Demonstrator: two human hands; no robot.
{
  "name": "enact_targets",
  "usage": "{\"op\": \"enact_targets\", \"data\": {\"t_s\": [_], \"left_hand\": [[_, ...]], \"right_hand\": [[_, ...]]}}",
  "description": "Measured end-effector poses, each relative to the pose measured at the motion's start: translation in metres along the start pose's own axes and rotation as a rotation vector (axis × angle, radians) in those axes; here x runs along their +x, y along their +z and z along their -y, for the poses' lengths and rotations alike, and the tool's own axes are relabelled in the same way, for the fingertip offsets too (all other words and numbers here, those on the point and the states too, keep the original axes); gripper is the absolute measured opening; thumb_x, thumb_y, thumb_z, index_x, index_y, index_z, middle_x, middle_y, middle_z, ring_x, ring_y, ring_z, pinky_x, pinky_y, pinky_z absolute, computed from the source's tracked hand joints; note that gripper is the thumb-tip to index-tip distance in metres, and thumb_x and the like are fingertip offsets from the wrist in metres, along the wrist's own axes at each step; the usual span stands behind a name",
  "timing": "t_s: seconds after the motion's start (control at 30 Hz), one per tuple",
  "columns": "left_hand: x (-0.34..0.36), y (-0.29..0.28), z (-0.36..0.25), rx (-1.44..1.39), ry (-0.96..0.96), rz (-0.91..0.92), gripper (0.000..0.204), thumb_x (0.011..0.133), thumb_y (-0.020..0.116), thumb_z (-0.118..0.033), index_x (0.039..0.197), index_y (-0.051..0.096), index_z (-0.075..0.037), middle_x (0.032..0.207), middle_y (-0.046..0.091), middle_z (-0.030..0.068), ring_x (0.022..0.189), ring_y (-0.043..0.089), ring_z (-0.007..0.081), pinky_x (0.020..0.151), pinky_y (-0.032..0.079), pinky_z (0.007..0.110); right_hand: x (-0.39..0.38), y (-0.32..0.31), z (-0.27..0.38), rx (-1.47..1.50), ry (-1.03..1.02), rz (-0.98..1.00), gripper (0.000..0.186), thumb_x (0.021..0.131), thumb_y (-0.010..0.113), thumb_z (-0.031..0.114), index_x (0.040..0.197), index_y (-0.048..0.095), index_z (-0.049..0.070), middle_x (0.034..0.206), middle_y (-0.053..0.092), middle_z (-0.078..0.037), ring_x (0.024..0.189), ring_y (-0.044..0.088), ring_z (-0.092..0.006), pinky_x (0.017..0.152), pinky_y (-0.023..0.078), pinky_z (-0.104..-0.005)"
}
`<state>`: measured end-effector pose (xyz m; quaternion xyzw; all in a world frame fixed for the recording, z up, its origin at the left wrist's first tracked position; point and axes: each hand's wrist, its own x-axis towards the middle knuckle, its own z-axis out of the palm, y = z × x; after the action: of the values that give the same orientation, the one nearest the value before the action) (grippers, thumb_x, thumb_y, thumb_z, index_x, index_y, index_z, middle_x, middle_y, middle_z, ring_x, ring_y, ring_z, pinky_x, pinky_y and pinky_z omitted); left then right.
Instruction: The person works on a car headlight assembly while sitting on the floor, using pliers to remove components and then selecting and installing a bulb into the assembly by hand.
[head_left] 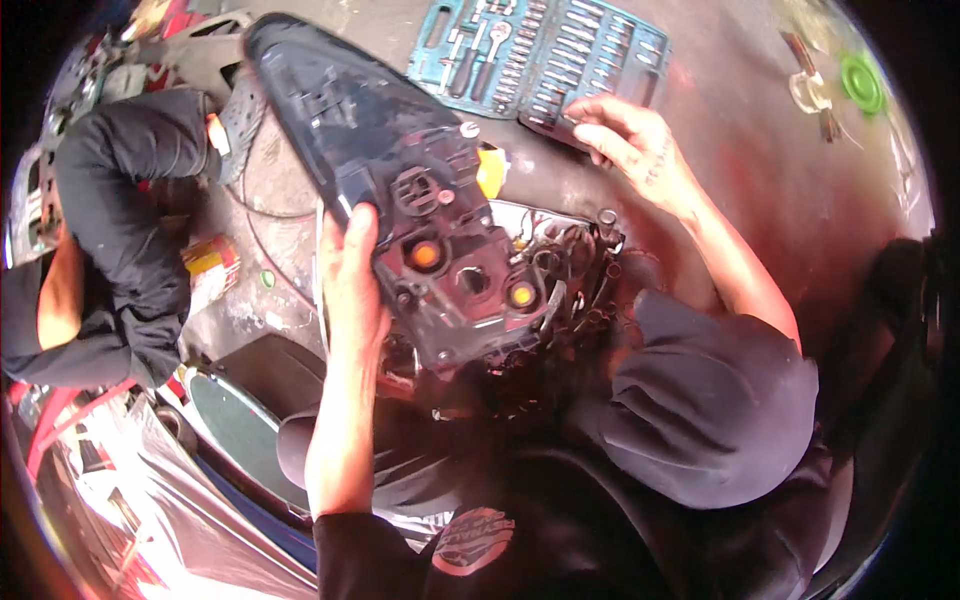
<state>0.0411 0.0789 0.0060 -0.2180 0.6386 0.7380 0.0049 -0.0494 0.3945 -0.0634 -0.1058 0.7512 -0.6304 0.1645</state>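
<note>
My left hand (352,270) grips the side of a large black car light unit (440,215), its thumb lying on the back of the housing. The light tapers away to the far left, and two round orange-yellow spots show in openings near its lower end. Further right, my right hand (635,150) is by the near edge of a teal socket set case (525,60). Its thumb and fingers are pinched together, and anything small between them cannot be made out. The opened case holds rows of sockets, a ratchet (497,38) and dark-handled drivers.
Below the light sits a heap of dark metal parts (590,285) by my legs. A yellow piece (490,172) lies close to the case. On the left another person (125,190) in dark clothes sits near a yellow-red box (212,268). A green ring (862,84) lies far right.
</note>
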Motion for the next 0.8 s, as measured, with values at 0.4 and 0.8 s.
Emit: {"op": "enact_targets", "data": {"t_s": [0.4, 0.8], "left_hand": [[0.002, 0.021, -0.01, 0.051, 0.072, 0.069, 0.043, 0.097, 0.076, -0.028, 0.127, 0.058, -0.003, 0.11, 0.069, 0.0032, 0.096, 0.063, 0.0112, 0.088, 0.051, 0.028], [-0.007, 0.036, -0.018, 0.123, 0.187, 0.099, 0.047, 0.092, 0.081, -0.024, 0.126, 0.057, -0.001, 0.111, 0.07, 0.0074, 0.096, 0.065, 0.0117, 0.087, 0.053, 0.028]], "right_hand": [[-0.014, 0.024, 0.073, 0.013, -0.164, 0.019, 0.027, 0.092, 0.074, 0.014, 0.116, 0.074, 0.001, 0.088, 0.075, -0.005, 0.075, 0.067, -0.0123, 0.073, 0.055, -0.0293], [-0.008, 0.038, 0.069, -0.115, -0.358, 0.035, 0.024, 0.093, 0.071, 0.016, 0.107, 0.073, -0.002, 0.086, 0.073, -0.016, 0.066, 0.068, -0.0205, 0.062, 0.053, -0.0327]]}}
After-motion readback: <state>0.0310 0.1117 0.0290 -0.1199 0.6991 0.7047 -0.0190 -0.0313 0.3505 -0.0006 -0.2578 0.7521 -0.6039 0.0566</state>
